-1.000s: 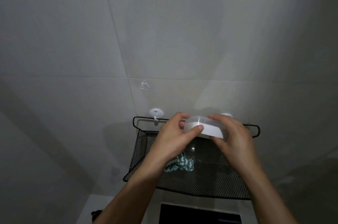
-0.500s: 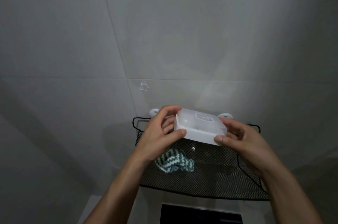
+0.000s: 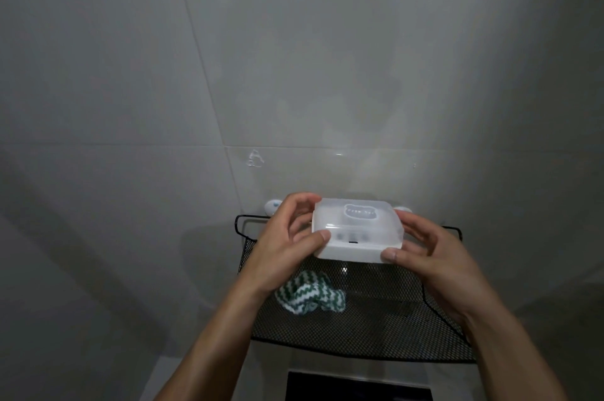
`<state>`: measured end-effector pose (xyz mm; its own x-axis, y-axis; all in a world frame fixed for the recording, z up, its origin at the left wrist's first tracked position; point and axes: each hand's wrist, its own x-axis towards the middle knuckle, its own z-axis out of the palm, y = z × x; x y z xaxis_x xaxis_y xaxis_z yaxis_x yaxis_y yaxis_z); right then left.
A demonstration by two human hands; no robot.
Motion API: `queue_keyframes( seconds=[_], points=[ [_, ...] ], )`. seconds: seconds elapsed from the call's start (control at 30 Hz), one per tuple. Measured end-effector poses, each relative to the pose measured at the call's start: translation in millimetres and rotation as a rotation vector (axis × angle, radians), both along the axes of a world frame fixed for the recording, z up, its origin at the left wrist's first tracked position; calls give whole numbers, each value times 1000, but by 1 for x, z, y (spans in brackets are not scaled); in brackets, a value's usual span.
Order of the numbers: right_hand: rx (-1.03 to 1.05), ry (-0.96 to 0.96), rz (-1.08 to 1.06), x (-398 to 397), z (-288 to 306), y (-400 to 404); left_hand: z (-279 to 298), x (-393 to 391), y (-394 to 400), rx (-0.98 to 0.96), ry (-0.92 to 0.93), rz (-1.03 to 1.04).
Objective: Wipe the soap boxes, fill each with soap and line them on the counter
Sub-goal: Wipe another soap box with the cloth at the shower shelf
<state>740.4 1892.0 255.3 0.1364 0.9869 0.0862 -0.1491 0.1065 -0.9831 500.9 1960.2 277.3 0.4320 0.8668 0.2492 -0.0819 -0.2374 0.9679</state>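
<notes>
Against a grey tiled wall [image 3: 130,73] hung a black mesh rack [image 3: 376,328] holding a green-striped cloth [image 3: 307,296]. Above it, the left hand [image 3: 284,247] and right hand [image 3: 434,256] gripped the soap box [image 3: 356,230] by its ends. It looked light, rigid and slick, best held at the corners. Since half a second earlier it had tilted lid-up towards the camera.

A black wire-mesh basket [image 3: 376,328] hangs on the grey tiled wall [image 3: 130,73] from two white hooks — one [image 3: 273,205] at its left rear corner. A green-and-white zigzag cloth [image 3: 309,294] lies crumpled toward the basket's left edge. A dark panel [image 3: 356,387] sits below.
</notes>
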Motion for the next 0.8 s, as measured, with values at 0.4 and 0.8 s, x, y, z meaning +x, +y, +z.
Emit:
queue_keyframes(
  seconds=[0.4, 0.8],
  points=[
    [20, -28, 52, -3, -6, -4, 10, 18, 6, -271, 125, 383],
    [19, -23, 111, 3, -6, -7, 7, 6, 7, -279, 56, 279]
  ],
)
